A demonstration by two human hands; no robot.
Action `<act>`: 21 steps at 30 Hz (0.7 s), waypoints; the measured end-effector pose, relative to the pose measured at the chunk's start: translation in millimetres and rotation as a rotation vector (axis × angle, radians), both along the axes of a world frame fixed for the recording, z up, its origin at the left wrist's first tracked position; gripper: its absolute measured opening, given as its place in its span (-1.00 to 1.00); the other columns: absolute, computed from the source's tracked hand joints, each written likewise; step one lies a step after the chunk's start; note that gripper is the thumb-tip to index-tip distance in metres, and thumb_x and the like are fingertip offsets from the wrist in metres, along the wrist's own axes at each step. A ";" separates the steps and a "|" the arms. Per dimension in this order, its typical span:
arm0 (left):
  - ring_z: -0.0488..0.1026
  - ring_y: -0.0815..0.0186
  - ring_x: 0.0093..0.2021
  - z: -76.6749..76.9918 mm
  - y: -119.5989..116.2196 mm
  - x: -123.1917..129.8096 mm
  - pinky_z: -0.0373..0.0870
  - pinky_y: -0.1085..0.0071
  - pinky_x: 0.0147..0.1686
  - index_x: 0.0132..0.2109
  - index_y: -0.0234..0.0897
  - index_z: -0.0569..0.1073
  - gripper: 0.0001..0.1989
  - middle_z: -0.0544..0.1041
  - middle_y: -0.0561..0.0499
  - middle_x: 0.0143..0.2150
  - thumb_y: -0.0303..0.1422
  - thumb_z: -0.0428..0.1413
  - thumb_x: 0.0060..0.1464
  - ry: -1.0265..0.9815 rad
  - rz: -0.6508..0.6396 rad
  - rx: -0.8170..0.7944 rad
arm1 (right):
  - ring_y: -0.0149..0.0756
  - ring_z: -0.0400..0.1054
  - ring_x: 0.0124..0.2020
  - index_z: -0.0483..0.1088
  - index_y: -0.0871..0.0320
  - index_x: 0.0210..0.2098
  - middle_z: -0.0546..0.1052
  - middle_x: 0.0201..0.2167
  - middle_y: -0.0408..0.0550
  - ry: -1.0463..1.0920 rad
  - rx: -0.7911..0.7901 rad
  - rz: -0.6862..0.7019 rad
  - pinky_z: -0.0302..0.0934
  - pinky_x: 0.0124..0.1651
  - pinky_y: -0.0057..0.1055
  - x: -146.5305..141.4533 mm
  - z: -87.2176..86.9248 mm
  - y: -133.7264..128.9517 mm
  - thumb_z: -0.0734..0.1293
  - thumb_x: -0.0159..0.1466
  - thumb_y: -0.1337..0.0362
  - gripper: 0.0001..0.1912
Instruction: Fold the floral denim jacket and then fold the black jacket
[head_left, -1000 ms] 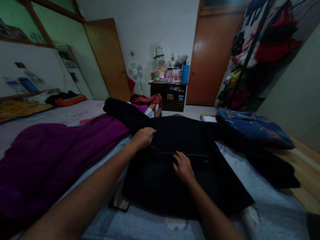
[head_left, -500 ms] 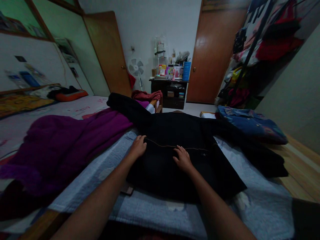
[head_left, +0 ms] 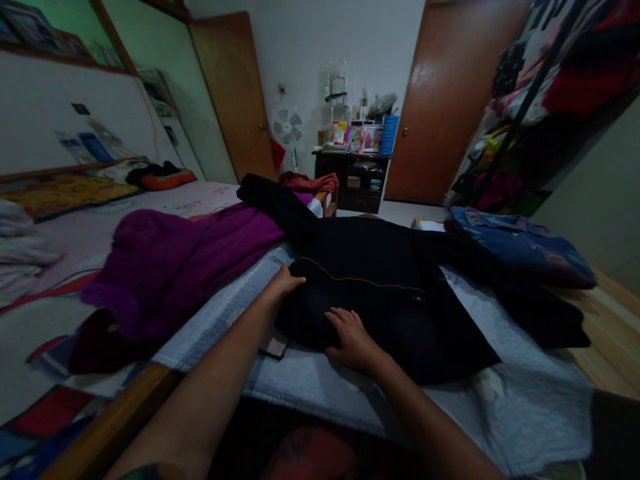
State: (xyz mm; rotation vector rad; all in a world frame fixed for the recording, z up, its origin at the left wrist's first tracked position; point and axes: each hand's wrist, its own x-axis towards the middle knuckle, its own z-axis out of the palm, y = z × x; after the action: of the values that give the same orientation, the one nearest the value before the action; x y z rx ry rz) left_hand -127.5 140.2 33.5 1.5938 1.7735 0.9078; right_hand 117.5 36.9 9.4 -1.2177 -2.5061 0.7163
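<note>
A black jacket [head_left: 360, 250] with a thin brown line of stitching across it lies spread out, sleeves stretched to both sides. At its left edge, my left hand [head_left: 286, 283] grips the cloth, thumb on top and the other fingers mostly hidden. My right hand [head_left: 353, 339] is open over the lower part of the jacket, fingers spread and touching the fabric near the hem. Under the jacket is a light blue-grey cover [head_left: 310, 377]. A flat, phone-like object [head_left: 275, 345] lies by the hem, partly hidden by my left forearm.
Purple fleecy fabric [head_left: 185, 257] lies at the left, under the jacket's left sleeve. A folded denim garment [head_left: 520, 243] sits at the right. Further back stand a dark cabinet [head_left: 347, 177], a white fan [head_left: 289, 130] and a brown door [head_left: 440, 120]. Clothes [head_left: 590, 87] hang at the right.
My right hand has slid toward the hem and slightly left, away from the stitched line. My left hand has turned, its thumb now over the jacket's edge. The lower hem is drawn up at the left.
</note>
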 end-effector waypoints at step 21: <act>-0.22 -0.05 0.41 -0.9 -66.6 65.9 -0.08 0.07 0.33 0.39 -0.23 -0.19 0.22 -0.23 -0.27 0.42 -0.34 0.35 -0.32 0.026 -0.422 0.096 | -0.16 0.47 -0.22 0.44 0.12 -0.21 0.59 -0.31 -0.08 1.157 -0.652 -0.738 0.30 -0.07 -0.25 52.6 -25.7 44.8 0.35 -0.02 0.15 -0.63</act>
State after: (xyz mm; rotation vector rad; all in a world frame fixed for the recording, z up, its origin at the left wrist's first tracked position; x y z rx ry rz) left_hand -61.6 73.6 32.5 1.9496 1.3468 0.7777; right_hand 170.1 81.8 -16.4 -1.2112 -0.8281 1.4713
